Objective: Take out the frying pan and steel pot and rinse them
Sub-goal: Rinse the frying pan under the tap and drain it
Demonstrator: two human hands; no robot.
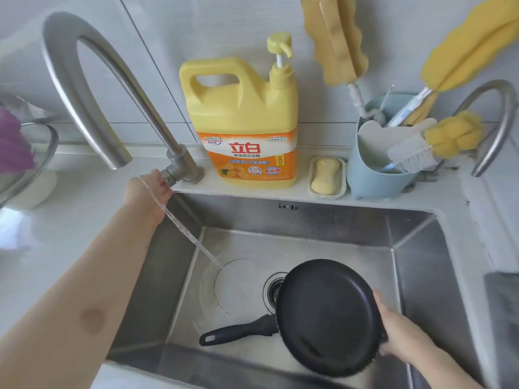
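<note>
Risk is splash: your left hand (pixel 151 189) pinches the faucet handle (pixel 168 173) with water (pixel 182 226) hitting bare sink (pixel 415 265) floor, while your right hand (pixel 393 329), fingers clamped on the rim, holds the frying pan (pixel 328 318) tilted beside the stream; steel pot unseen.

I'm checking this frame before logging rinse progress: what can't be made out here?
- Steel pot: not in the head view at all.
- Left hand fingers: behind the faucet base, so the grip on the valve is unclear.
- Frying pan: only one dark face shows; which side it is, is uncertain.
- Right hand: its fingers are hidden behind the pan's rim.
- Drain: partly covered by the pan.
- Bowl at left: cut off by the frame edge.
</note>
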